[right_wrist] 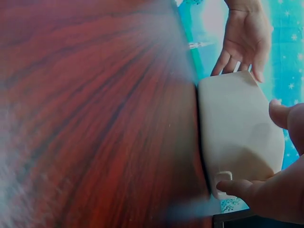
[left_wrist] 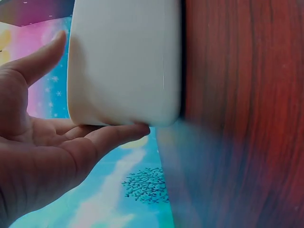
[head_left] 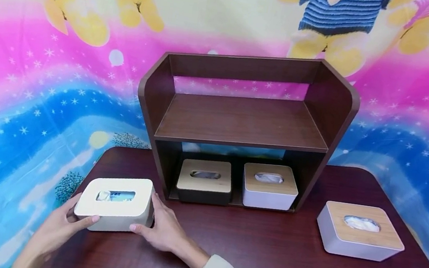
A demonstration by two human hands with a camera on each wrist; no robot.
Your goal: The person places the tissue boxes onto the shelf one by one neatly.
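A white tissue box [head_left: 128,220] with an oval slot in its lid sits on the dark red table, left of the shelf. My left hand [head_left: 55,228] lies against its left end. In the left wrist view, the fingers [left_wrist: 114,137] stretch along that end and the thumb stands off above the top edge. At the other end is my right hand [head_left: 166,228], its fingers [right_wrist: 247,190] laid along the side near a small raised tab. In the right wrist view, the right thumb points over the lid without pinching it. Table and box meet at a dark line.
A dark brown two-tier shelf [head_left: 241,121] stands at the table's back. On its lower level are a black tissue box [head_left: 203,196] and a white one [head_left: 269,199], both with wooden lids. Another wood-lidded tissue box [head_left: 351,247] stands on the table [head_left: 255,254] at right.
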